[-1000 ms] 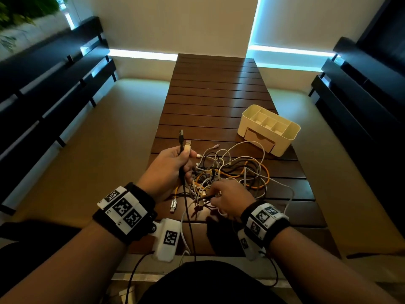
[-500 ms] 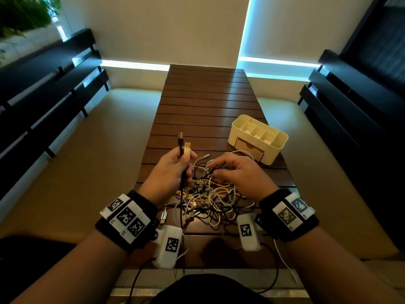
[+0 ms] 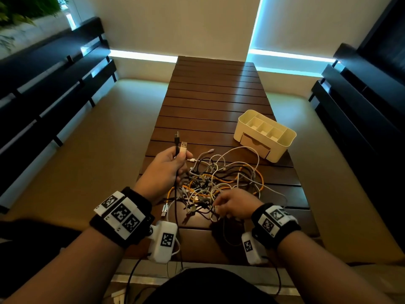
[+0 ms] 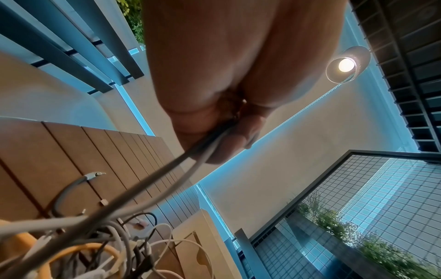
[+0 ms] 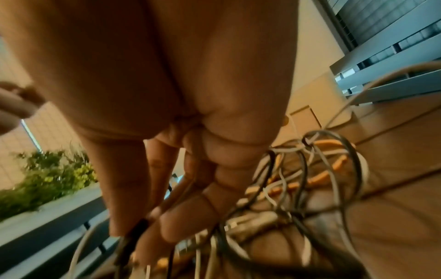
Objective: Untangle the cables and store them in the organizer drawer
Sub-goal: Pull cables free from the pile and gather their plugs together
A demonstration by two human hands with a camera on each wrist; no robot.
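Observation:
A tangle of white, grey, black and orange cables (image 3: 221, 183) lies on the slatted wooden table (image 3: 214, 102). My left hand (image 3: 168, 165) is raised above the tangle's left side and grips two cables, a black one (image 3: 176, 137) and a white one (image 3: 183, 147), with their USB plugs sticking up. The left wrist view shows both cables (image 4: 190, 160) running out of the fist down to the pile. My right hand (image 3: 232, 204) is at the near edge of the tangle, fingers curled among the wires; in the right wrist view thumb and forefinger pinch a dark cable (image 5: 137, 230). The cream organizer (image 3: 264, 134) stands at the right, drawer closed.
Cushioned benches run along both sides of the table, with dark slatted backrests (image 3: 50, 88) behind them. The table's far half is bare wood. One cable end with a metal plug (image 3: 164, 210) lies by the table's near left edge.
My right hand has moved back from the top of the tangle to its near edge and taken a dark cable. The left hand keeps holding the two plugs up.

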